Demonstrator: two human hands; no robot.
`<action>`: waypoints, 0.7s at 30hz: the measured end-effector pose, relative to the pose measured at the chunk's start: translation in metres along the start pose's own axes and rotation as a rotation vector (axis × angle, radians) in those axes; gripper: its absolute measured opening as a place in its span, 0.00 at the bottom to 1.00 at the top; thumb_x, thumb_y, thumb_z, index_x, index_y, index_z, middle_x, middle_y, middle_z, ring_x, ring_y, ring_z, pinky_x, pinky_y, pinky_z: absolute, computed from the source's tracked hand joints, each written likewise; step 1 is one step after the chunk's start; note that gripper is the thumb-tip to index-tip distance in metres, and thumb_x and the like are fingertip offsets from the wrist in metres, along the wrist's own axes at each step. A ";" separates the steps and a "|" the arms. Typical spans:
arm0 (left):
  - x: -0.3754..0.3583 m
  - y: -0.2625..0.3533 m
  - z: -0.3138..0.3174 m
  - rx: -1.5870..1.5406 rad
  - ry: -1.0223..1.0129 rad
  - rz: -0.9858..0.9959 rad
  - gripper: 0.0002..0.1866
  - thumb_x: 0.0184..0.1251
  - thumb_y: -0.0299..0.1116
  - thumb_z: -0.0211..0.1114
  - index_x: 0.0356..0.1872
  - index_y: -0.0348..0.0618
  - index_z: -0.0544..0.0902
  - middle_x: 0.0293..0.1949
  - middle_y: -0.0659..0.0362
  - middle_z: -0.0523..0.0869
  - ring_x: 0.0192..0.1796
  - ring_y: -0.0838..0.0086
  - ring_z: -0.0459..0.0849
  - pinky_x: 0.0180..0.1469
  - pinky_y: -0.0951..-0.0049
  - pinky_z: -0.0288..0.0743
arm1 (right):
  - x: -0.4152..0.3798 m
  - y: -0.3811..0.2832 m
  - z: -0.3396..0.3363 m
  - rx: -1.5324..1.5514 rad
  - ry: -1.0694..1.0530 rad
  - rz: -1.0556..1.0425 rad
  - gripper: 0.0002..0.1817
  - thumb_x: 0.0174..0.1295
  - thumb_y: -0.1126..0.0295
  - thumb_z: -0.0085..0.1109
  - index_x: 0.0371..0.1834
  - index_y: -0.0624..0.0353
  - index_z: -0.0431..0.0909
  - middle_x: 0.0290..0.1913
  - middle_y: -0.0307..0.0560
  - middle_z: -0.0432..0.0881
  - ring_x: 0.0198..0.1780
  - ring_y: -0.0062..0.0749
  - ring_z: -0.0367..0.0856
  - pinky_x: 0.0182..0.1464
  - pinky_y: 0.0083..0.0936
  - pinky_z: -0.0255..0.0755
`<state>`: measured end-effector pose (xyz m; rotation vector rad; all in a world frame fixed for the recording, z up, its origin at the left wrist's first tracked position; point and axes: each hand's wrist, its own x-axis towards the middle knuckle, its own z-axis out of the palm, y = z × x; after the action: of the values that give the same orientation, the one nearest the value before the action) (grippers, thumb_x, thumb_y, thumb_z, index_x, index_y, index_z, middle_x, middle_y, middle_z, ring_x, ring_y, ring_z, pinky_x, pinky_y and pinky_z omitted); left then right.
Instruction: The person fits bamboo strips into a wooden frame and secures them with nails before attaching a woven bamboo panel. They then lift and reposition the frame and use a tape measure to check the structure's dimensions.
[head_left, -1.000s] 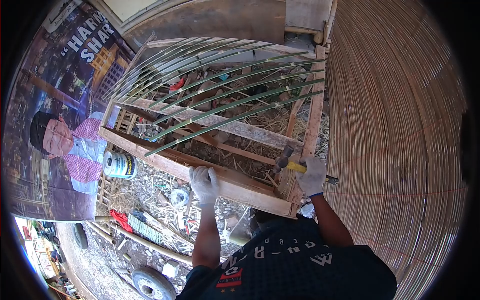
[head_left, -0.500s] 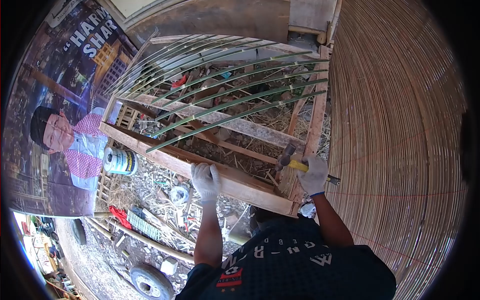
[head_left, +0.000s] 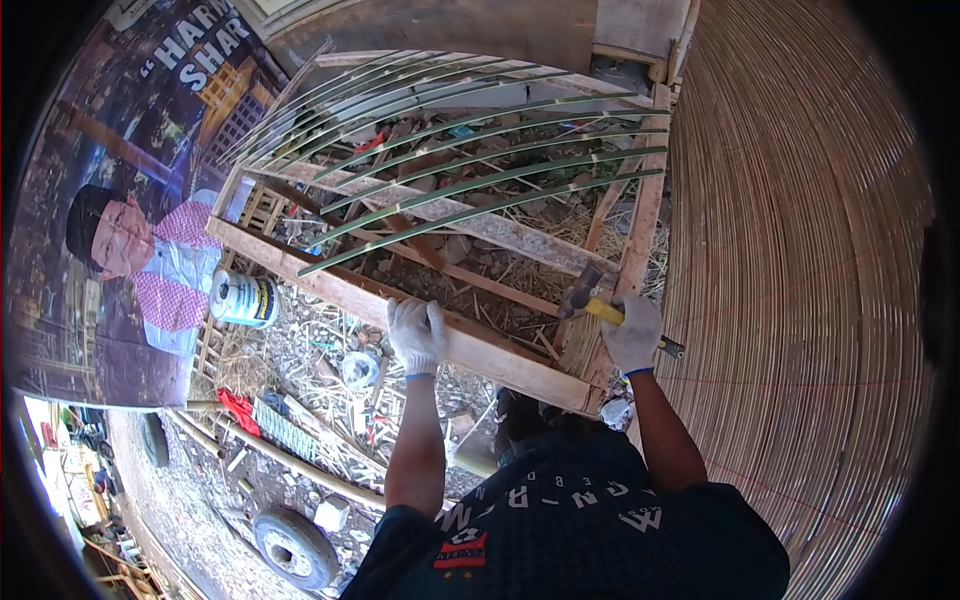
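Observation:
A wooden frame (head_left: 500, 356) stretches across the view, with green bamboo strips (head_left: 480, 216) laid over it in a spread row. My left hand (head_left: 416, 336), in a white knit glove, has its fingers curled over the near rail. My right hand (head_left: 632, 338), gloved likewise, is closed round the yellow handle of a hammer (head_left: 604, 309). The hammer's dark head points to the left, over the frame's near right corner. Thin light strips (head_left: 578, 350) lie bunched in that corner, just beneath the hammer.
A bamboo-slat screen (head_left: 790, 250) rises along the right. At left hangs a printed banner (head_left: 110, 150), beside a white paint can (head_left: 246, 299). Below are a bamboo pole (head_left: 310, 478), a tire (head_left: 295, 548), a red cloth (head_left: 238, 412) and scattered debris.
The whole scene has shifted slightly upward in view as the camera tilts. Both hands keep their grips, and the hammer stays over the same corner.

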<state>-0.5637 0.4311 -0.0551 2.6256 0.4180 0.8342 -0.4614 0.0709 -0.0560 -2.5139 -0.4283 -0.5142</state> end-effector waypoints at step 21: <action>-0.002 -0.002 -0.010 -0.093 0.050 0.013 0.17 0.72 0.39 0.62 0.24 0.42 0.86 0.32 0.52 0.88 0.47 0.56 0.86 0.76 0.49 0.65 | 0.004 -0.028 -0.014 -0.139 -0.098 0.061 0.13 0.54 0.69 0.72 0.45 0.51 0.88 0.41 0.48 0.90 0.46 0.50 0.89 0.51 0.45 0.80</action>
<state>-0.5713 0.4340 -0.0495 2.5293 0.3666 0.9034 -0.4729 0.0864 -0.0313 -2.6850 -0.3617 -0.4111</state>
